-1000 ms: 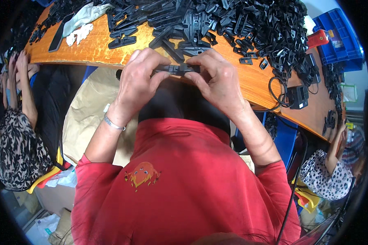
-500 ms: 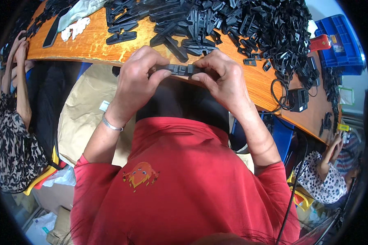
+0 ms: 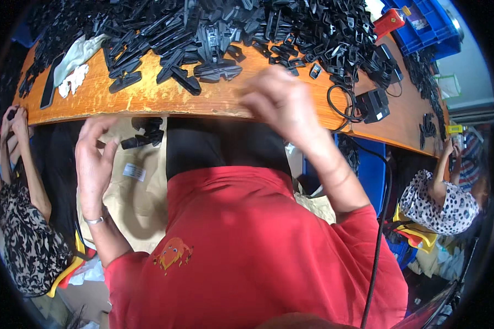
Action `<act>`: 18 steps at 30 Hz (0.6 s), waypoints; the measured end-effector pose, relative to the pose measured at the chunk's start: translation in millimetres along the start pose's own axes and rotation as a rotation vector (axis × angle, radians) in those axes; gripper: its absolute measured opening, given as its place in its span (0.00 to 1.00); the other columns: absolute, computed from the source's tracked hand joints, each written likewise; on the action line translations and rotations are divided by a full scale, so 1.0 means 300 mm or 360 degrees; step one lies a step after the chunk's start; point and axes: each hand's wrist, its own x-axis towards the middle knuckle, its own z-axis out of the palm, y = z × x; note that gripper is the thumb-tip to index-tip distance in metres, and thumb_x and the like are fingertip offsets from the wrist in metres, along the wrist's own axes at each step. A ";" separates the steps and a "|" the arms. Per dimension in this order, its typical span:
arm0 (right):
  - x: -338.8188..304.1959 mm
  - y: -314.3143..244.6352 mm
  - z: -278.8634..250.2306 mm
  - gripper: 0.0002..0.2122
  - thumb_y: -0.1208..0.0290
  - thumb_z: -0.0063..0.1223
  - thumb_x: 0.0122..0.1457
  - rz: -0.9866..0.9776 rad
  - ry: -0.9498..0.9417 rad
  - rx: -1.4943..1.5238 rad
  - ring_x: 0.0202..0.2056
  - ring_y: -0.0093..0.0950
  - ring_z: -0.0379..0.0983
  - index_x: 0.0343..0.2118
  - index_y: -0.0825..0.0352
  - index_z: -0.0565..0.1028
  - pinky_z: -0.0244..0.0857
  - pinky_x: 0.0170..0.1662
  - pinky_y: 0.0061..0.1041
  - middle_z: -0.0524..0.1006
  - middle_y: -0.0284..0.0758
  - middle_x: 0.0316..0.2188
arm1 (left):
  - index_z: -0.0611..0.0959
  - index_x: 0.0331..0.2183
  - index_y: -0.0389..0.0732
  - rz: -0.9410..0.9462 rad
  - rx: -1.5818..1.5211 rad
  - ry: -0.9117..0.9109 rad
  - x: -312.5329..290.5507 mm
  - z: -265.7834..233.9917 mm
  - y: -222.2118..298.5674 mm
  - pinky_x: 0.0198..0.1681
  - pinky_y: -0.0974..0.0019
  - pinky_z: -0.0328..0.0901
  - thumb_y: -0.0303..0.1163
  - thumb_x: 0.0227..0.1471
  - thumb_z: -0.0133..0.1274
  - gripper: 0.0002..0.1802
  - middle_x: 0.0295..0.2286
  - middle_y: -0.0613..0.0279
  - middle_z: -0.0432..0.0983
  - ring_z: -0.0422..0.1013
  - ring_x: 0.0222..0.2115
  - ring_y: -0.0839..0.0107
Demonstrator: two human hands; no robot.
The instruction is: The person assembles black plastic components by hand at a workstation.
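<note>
My left hand (image 3: 97, 159) is below the table's front edge, over a large beige sack (image 3: 132, 200). Its thumb and fingers are apart, with nothing between them. Just right of its fingertips, black plastic parts (image 3: 142, 141) show at the sack's upper end, under the table edge. My right hand (image 3: 284, 107) is raised over the front of the table, smeared by motion. Its fingers look bent, and whether they hold anything cannot be made out. Closest to it on the tabletop are long black plastic clip-like pieces (image 3: 218, 71) at the pile's near side.
The orange wooden table (image 3: 164, 101) bears a big heap of black parts (image 3: 291, 33). A dark phone (image 3: 50, 88), a cloth (image 3: 79, 54) and white gloves (image 3: 73, 80) lie left. A cable (image 3: 330, 101), black box (image 3: 373, 105) and blue crate (image 3: 427, 30) are right. People sit on both sides.
Both hands held a black plastic part between them at the table edge. They have come apart: the left moved down-left over the sack, the right up over the table. The view has shifted too.
</note>
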 end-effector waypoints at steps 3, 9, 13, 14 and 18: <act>-0.033 0.064 -0.105 0.11 0.76 0.69 0.60 0.0382 0.0028 -0.0505 0.41 0.45 0.85 0.46 0.64 0.87 0.79 0.44 0.41 0.84 0.40 0.42 | 0.88 0.51 0.35 0.0083 -0.0200 0.0140 0.044 0.086 0.098 0.49 0.64 0.73 0.20 0.62 0.61 0.16 0.41 0.56 0.84 0.80 0.42 0.66; -0.015 0.129 -0.152 0.11 0.77 0.63 0.61 0.0389 -0.0332 -0.0864 0.41 0.49 0.85 0.47 0.63 0.86 0.79 0.45 0.46 0.81 0.45 0.44 | 0.89 0.47 0.39 0.0653 -0.0079 0.0169 0.219 0.300 0.279 0.43 0.55 0.73 0.26 0.62 0.63 0.12 0.37 0.49 0.81 0.80 0.39 0.49; 0.020 0.107 -0.176 0.11 0.80 0.68 0.57 0.0323 -0.0310 -0.0738 0.39 0.49 0.84 0.43 0.67 0.84 0.78 0.44 0.46 0.79 0.45 0.41 | 0.89 0.43 0.38 0.0661 -0.0103 0.0166 0.236 0.322 0.271 0.43 0.54 0.74 0.30 0.61 0.66 0.09 0.36 0.51 0.81 0.80 0.39 0.51; 0.025 0.106 -0.171 0.11 0.80 0.68 0.57 0.0322 -0.0315 -0.0727 0.39 0.49 0.84 0.43 0.67 0.84 0.78 0.44 0.46 0.79 0.45 0.41 | 0.89 0.42 0.37 0.0652 -0.0170 0.0172 0.234 0.326 0.264 0.42 0.54 0.74 0.31 0.60 0.67 0.10 0.35 0.51 0.81 0.81 0.38 0.52; 0.003 0.091 -0.136 0.11 0.78 0.69 0.57 0.0319 -0.0114 -0.0295 0.32 0.40 0.80 0.43 0.69 0.80 0.75 0.37 0.37 0.77 0.43 0.35 | 0.87 0.40 0.36 0.0438 -0.0283 0.0084 0.207 0.324 0.278 0.39 0.57 0.73 0.32 0.56 0.71 0.14 0.34 0.53 0.80 0.80 0.35 0.57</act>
